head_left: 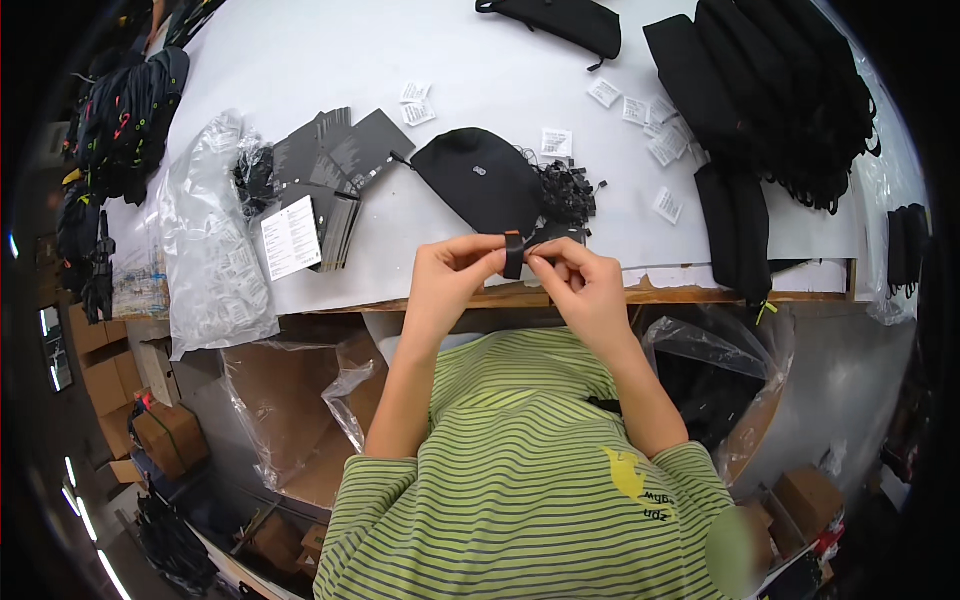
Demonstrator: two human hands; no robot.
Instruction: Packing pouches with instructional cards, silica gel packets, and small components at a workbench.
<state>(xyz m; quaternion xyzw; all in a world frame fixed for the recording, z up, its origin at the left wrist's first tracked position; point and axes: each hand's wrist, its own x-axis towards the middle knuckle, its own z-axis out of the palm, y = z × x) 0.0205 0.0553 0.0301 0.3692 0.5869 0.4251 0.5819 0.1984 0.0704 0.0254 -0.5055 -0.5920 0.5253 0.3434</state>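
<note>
My left hand pinches a short black strip with an orange bit at its upper end, between thumb and forefinger. My right hand is closed in a pinch at the strip's right side; what its fingertips grip is too small to make out. Both hands are at the table's front edge. Just beyond them lies a black fabric pouch with a small pale mark and a pull at its left end. Against the pouch's right side rests a tangled heap of small black cords with clips.
Left of the pouch are black printed cards, a white printed card and a clear plastic bag. Several small white packets lie to the right. Black pouches are piled far right. Plastic-lined boxes stand below the table.
</note>
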